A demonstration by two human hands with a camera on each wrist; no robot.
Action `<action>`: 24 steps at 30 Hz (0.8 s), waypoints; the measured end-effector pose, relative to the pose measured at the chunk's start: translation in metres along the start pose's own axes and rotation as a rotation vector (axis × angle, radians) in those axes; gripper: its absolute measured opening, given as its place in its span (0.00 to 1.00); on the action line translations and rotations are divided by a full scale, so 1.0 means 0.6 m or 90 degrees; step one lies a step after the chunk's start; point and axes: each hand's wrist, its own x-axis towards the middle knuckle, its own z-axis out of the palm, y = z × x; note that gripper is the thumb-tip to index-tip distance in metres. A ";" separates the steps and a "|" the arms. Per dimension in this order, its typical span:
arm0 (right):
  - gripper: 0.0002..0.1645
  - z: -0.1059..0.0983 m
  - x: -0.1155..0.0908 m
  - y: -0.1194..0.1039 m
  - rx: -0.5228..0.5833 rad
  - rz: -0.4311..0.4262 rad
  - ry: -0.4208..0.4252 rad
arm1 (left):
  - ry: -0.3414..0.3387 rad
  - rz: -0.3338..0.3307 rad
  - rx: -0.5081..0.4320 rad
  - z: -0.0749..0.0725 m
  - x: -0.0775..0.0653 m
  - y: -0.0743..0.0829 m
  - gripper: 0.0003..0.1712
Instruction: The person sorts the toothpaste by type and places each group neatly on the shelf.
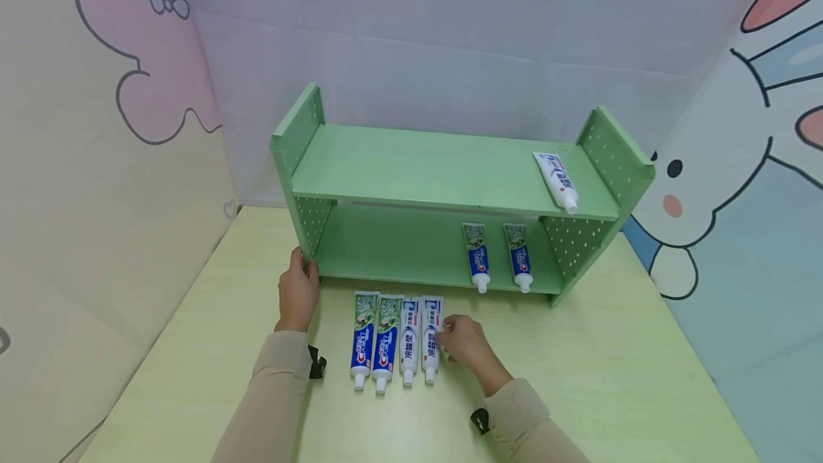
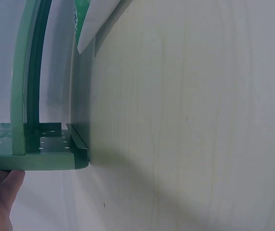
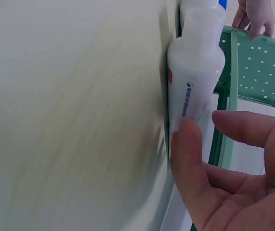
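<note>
My left hand (image 1: pixel 298 293) grips the lower left end panel of a green two-tier shelf (image 1: pixel 386 243), with the panel's edge between thumb and fingers (image 2: pixel 10 190) in the left wrist view. My right hand (image 1: pixel 468 343) is beside a white toothpaste tube (image 1: pixel 431 334), the rightmost in a row on the table. One fingertip (image 3: pixel 188 134) touches the tube's side in the right wrist view, while another digit stands slightly apart from it. To its left lie a second white toothpaste tube (image 1: pixel 408 341) and two blue-green Crest toothpaste tubes (image 1: pixel 363 334), caps towards me.
One white toothpaste tube (image 1: pixel 556 181) lies on the upper tier at right. Two blue-green toothpaste tubes (image 1: pixel 477 256) lie on the lower tier, right of centre. Behind the table (image 1: pixel 617 377) hangs a pale curtain (image 1: pixel 450 41); rabbit drawings cover the side walls.
</note>
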 end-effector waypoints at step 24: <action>0.31 0.017 0.009 0.004 -0.031 0.012 -0.023 | 0.013 0.002 -0.002 0.003 0.001 -0.002 0.19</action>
